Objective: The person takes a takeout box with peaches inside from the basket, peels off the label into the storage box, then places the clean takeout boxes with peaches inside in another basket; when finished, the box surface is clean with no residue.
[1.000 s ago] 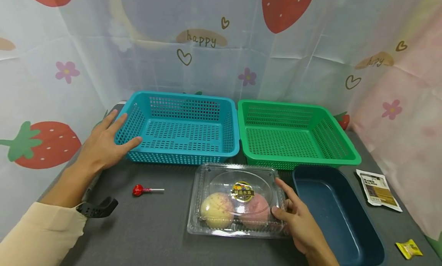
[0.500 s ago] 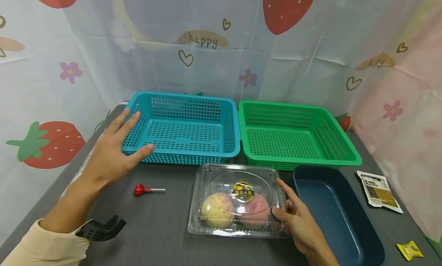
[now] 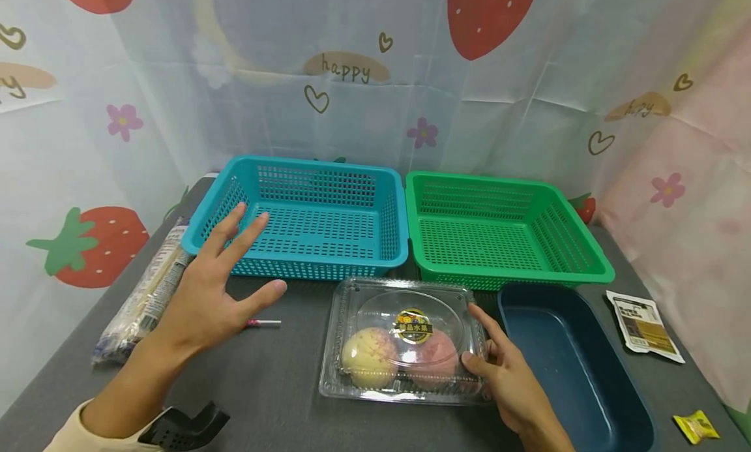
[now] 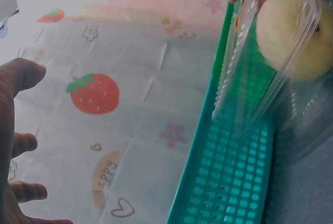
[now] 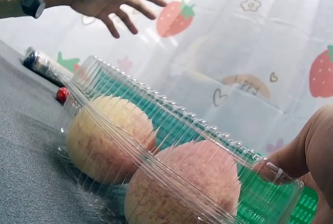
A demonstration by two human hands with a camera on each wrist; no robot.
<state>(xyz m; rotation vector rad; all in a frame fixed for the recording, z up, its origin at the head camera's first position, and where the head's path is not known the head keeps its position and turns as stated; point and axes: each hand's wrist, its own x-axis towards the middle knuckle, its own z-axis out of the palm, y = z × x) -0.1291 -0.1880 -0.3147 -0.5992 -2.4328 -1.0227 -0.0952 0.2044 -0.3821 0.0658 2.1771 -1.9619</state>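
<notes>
Right hand on a clear clamshell fruit box, left hand spread in the air beside it.

The right hand (image 3: 509,374) rests its thumb and straight fingers against the near right corner of the ribbed, transparent plastic fruit box (image 3: 403,340), which lies flat on the grey felt-like tabletop (image 3: 276,387) with two round, speckled fruits inside. The left hand (image 3: 214,295) hovers to the box's left, fingers splayed wide and holding nothing, just above a lollipop (image 3: 264,323). Beyond its fingertips stands a perforated teal plastic basket (image 3: 305,210); a matching green basket (image 3: 499,224) sits beyond the right hand.
</notes>
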